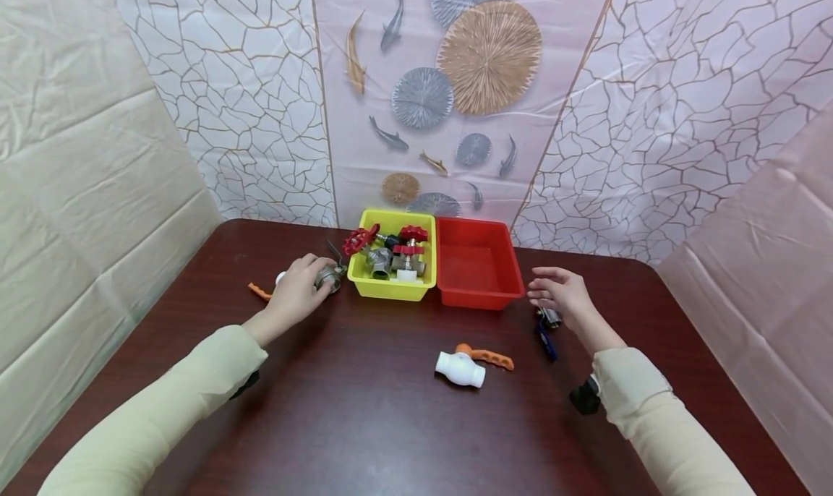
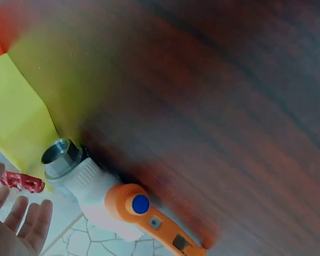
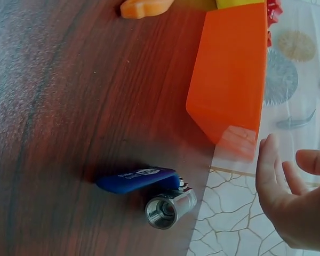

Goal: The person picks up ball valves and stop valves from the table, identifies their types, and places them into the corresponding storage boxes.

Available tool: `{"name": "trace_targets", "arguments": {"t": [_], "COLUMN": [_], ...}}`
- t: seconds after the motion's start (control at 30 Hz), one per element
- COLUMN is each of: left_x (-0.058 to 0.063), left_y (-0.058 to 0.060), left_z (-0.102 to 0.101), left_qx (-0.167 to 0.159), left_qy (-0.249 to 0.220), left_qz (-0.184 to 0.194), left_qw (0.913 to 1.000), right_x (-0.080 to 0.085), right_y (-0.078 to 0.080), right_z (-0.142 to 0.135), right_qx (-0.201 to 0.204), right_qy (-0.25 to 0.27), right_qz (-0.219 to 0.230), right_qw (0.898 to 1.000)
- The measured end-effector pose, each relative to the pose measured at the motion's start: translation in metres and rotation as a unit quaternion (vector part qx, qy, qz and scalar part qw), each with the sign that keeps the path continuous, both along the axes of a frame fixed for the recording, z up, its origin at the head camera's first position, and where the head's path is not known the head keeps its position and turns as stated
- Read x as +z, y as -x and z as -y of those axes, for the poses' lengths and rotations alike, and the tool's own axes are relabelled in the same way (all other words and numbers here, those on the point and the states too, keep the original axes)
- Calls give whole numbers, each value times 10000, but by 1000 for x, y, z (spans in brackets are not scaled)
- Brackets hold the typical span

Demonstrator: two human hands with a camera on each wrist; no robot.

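Note:
My left hand (image 1: pixel 298 290) reaches beside a metal ball valve (image 1: pixel 330 278) just left of the yellow bin (image 1: pixel 392 291); its fingers (image 2: pixel 36 226) are spread, with the valve's threaded end (image 2: pixel 61 158) in front of them. Behind that hand lies a white plastic ball valve with an orange handle (image 2: pixel 129 200), mostly hidden in the head view. At the right, my right hand (image 1: pixel 565 293) hovers with extended fingers over a small steel ball valve (image 3: pixel 169 209) with a blue lever (image 3: pixel 136 180). No object shows within the right hand's fingers.
The yellow bin holds several valves, some with red handwheels (image 1: pixel 413 233). Against its right side stands a red bin (image 1: pixel 478 298) with nothing in it. Nearer on the dark wooden table (image 1: pixel 351 424) lies another white ball valve (image 1: pixel 460 369) with an orange handle. Patterned cloth walls (image 1: pixel 260 98) enclose the table.

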State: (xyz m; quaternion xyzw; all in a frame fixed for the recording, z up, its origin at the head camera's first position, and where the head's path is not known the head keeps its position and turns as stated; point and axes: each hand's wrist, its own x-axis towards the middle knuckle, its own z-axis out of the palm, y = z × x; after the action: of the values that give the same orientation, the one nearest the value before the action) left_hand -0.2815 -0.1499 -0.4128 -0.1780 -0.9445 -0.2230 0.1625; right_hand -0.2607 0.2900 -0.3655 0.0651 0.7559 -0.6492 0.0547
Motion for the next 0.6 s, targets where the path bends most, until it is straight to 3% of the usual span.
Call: {"name": "trace_targets", "arguments": {"t": [0.27, 0.6], "left_x": [0, 6], "left_y": [13, 30], "left_z": [0, 0], "left_qx": [-86, 66], "left_qy": [565, 603], "left_qz": [561, 1093], "left_qw": [9968, 9922], "right_x": [-1, -6], "right_y": [7, 12], "right_z": [0, 0], "right_qx": [10, 75], "right_qy": [-133, -398], "right_qz": [228, 353], "right_qw": [9997, 9986]}}
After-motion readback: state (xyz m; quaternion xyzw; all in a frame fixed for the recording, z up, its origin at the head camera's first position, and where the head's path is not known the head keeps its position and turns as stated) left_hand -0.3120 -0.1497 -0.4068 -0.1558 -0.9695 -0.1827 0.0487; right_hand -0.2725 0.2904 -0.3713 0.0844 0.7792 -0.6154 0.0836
